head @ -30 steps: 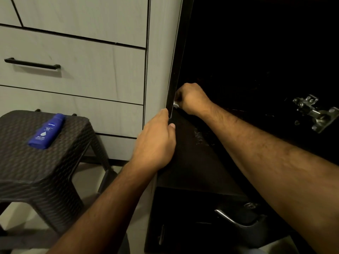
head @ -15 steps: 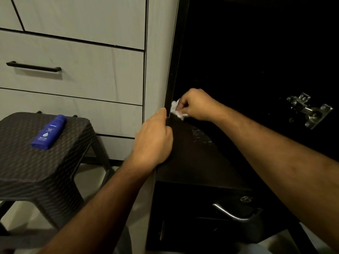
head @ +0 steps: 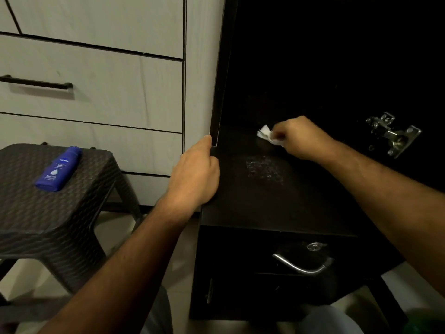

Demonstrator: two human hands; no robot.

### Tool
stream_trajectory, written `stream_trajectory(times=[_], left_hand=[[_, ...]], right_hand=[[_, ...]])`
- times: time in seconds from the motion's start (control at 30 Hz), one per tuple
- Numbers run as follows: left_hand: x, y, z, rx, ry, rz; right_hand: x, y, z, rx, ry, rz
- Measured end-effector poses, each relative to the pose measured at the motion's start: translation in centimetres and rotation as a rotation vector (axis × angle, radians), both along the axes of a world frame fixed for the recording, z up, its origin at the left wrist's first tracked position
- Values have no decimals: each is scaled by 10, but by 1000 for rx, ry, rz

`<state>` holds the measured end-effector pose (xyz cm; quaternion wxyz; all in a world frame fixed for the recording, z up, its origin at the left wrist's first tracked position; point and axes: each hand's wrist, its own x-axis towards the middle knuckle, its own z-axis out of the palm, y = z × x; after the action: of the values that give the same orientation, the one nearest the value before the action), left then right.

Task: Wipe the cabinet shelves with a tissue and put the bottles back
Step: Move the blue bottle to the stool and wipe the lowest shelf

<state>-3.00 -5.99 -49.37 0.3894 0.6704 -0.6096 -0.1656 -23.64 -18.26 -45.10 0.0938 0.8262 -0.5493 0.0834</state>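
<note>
The dark cabinet shelf point(head: 277, 208) fills the middle of the view, with a patch of pale specks point(head: 263, 168) on it. My right hand point(head: 301, 138) grips a crumpled white tissue point(head: 266, 135) and holds it down on the shelf, behind the specks. My left hand point(head: 196, 175) grips the shelf's left front corner, fingers curled round the edge. A blue lotion bottle point(head: 59, 168) lies on its side on the dark woven stool point(head: 48, 213) at the left. The deep part of the cabinet is too dark to see.
Pale drawer fronts with a black bar handle point(head: 36, 82) stand behind the stool. A metal door hinge point(head: 391, 135) juts out on the cabinet's right side. Below the shelf is a dark drawer with a curved metal handle point(head: 301, 265) and a lock.
My right hand has slid the tissue from the shelf's left wall rightward across the shelf. My left hand has kept its grip on the corner.
</note>
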Motion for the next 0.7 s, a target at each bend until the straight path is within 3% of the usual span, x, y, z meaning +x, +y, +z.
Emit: stream_trajectory(times=[0.13,0.23,0.33,0.43,0.53,0.7], left_hand=[[0,1,1,14,17,-4],[0,0,0,28,21,12],[0,-1,-2,8,22,9],[0,-3,-5,7,28,10],[0,-4,-5,15,26,20],[0,-4,-5,10,29,37]], right_hand=[[27,11,-7,356,-172,84],[18,36,-3,614,-154,258],[-13,62,6,779,-247,229],[-41,66,13,663,-386,160],[-32,55,9,589,-308,-9],[20,66,-2,591,-72,224]])
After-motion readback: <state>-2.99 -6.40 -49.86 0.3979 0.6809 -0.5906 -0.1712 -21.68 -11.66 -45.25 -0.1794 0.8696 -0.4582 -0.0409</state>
